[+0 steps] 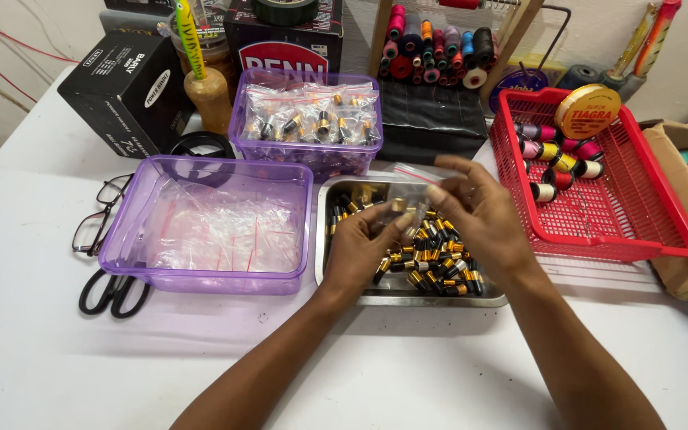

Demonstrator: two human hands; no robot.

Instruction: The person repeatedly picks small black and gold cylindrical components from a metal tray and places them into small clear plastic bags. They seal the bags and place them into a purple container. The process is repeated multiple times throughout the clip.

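Both hands meet over the steel tray [336, 283] of small black-and-gold cylindrical parts [438, 263], centre of the bench [33, 350]. Left hand [364, 248] pinches a small clear zip bag [408, 199] near its mouth. Right hand [479, 213] is at the bag's top edge, fingers partly spread. The parts lie directly below the hands, nearer the right. Purple tub of empty bags [205, 227] lies left.

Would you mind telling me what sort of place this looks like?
Probably a small craft or fishing-tackle workbench. A rack of thread spools stands at the back, a red basket holds more spools, and both hands, left hand and right hand, work over a metal tray of small black-and-gold parts.
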